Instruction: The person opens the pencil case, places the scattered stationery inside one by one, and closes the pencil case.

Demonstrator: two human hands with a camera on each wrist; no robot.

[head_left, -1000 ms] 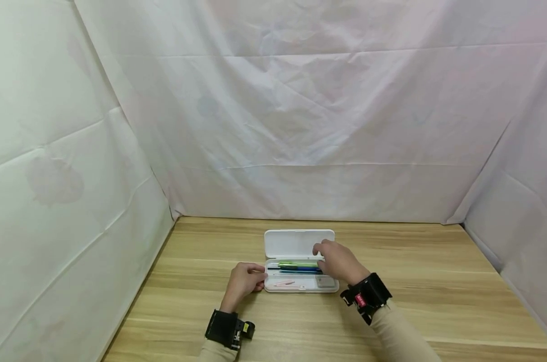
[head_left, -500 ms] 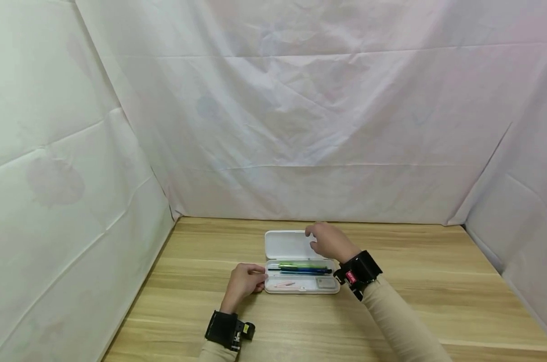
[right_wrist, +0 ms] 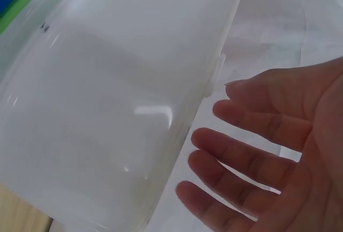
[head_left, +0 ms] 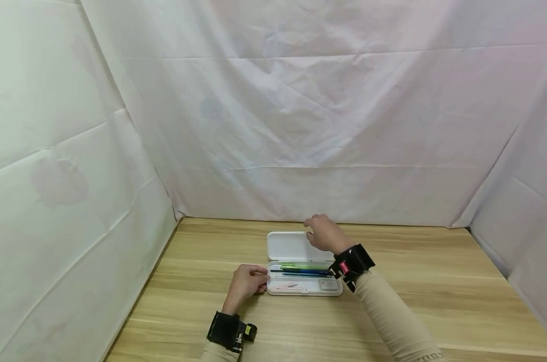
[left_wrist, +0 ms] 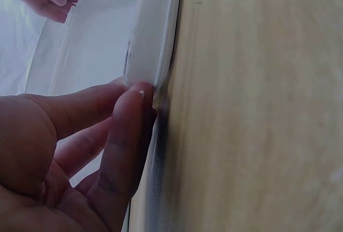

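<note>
**Open pencil case on bench: left hand at its end, right hand at the lid's far edge**

Concealed or unclear. In the head view the right hand (head_left: 324, 234) covers the far right corner of the lid (head_left: 291, 245), so contact cannot be confirmed there. The right wrist view shows its fingers (right_wrist: 252, 154) spread and gently bent just beyond the lid's rim, near a small latch tab (right_wrist: 219, 64), gripping nothing; whether they touch the rim cannot be told. The left wrist view is filled by the left hand (left_wrist: 69, 151) and cuts off most of the case. The small pale items in the front section of the tray are too small to identify.

Surroundings. The bench (head_left: 436, 281) is light wood grain, enclosed at the back and both sides by creased white sheeting (head_left: 300, 125). Each wrist carries a black strap-mounted unit (head_left: 230, 332). The right forearm, in a beige sleeve (head_left: 391, 322), runs past the case's right end and hides a strip of bench beside it.

Item in hand. The pencil case (head_left: 304, 279) is white plastic with rounded corners, lying mid-bench, long side across the view. Its lid is hinged along the far side and lies open away from the person. The tray holds a green pen (head_left: 302, 265) and a blue pen (head_left: 306, 272) lengthwise, side by side. The left hand rests at the case's left end, its fingers (left_wrist: 126, 135) lightly curled with the tips pressed against the white edge, not closed around it.
</note>
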